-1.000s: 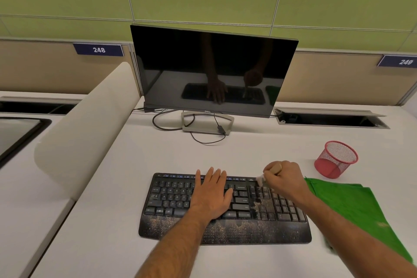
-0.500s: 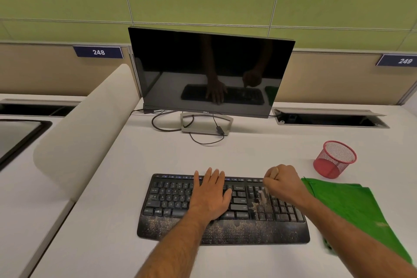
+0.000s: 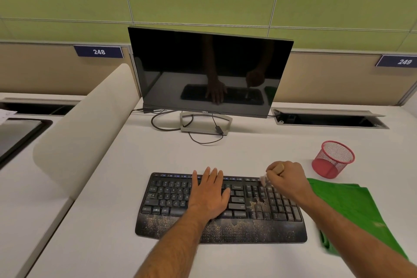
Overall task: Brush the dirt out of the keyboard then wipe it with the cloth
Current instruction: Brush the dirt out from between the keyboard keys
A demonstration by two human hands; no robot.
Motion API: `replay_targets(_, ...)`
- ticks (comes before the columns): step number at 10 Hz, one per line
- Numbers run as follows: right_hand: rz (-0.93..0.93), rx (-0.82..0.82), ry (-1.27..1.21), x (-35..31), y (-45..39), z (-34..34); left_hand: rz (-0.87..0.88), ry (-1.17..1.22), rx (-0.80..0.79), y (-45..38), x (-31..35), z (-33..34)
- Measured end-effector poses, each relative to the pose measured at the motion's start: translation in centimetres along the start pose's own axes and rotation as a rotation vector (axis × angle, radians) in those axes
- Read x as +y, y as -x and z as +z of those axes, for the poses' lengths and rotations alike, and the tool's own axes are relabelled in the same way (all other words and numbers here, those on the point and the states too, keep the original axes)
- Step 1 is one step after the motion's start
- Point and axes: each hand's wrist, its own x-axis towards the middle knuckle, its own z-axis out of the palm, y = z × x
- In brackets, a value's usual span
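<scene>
A black keyboard (image 3: 171, 196) lies on the white desk, its palm rest and arrow-key area speckled with tan dirt. My left hand (image 3: 208, 192) rests flat on the middle keys, fingers straight. My right hand (image 3: 287, 179) grips a brush with a wooden handle (image 3: 279, 167); its pale bristles (image 3: 264, 180) are blurred and sit over the upper right keys. A green cloth (image 3: 352, 207) lies flat on the desk just right of the keyboard, partly under my right forearm.
A dark monitor (image 3: 209, 70) stands behind the keyboard with cables around its stand. A red mesh cup (image 3: 332, 159) sits at the right, beyond the cloth. A rounded white divider (image 3: 83, 133) borders the desk on the left. An open cable hatch (image 3: 329, 118) is at the back right.
My right hand swept the brush toward me over the right-hand keys, then back up to the top row. My left hand stayed on the keyboard.
</scene>
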Motion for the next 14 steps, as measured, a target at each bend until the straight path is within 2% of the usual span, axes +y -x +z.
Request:
replay_targets(2, -0.011, -0.097, 0.015, 0.4, 0.5, 0.2, 0.001, 0.001, 0.0, 0.0, 0.0, 0.0)
replay_targets(4, 0.008, 0.02, -0.01, 0.5, 0.3, 0.0, 0.004, 0.002, -0.002, 0.0, 0.0, 0.1)
replay_targets(6, -0.065, -0.105, 0.006, 1.2, 0.2, 0.6, 0.009, 0.009, -0.009, 0.1, -0.1, -0.1)
replay_targets(7, -0.085, -0.036, -0.039, 1.2, 0.0, 0.2, 0.011, 0.009, -0.01, 0.0, -0.1, -0.1)
replay_targets(8, -0.125, -0.061, -0.081, 1.4, -0.1, 0.1, 0.012, 0.012, -0.013, 0.0, -0.2, -0.1)
replay_targets(9, -0.156, -0.166, -0.044, 1.3, 0.1, 0.2, 0.016, 0.012, -0.015, 0.0, -0.2, -0.1)
replay_targets(10, -0.167, -0.358, -0.083, 1.6, -0.1, -0.5, 0.016, 0.023, -0.008, 0.0, -0.2, 0.0)
replay_targets(11, -0.195, -0.392, -0.107, 1.9, -0.4, -0.8, 0.015, 0.028, -0.005, 0.0, -0.2, 0.0)
replay_targets(12, -0.186, -0.236, -0.126, 2.2, -0.4, -0.7, 0.017, 0.028, -0.007, 0.0, -0.2, 0.0)
replay_targets(13, -0.171, -0.2, -0.12, 2.0, -0.2, -0.5, 0.019, 0.03, -0.007, 0.0, -0.3, 0.0)
replay_targets(14, -0.154, -0.324, -0.123, 1.8, -0.3, -0.5, 0.018, 0.028, -0.003, -0.1, -0.3, 0.1)
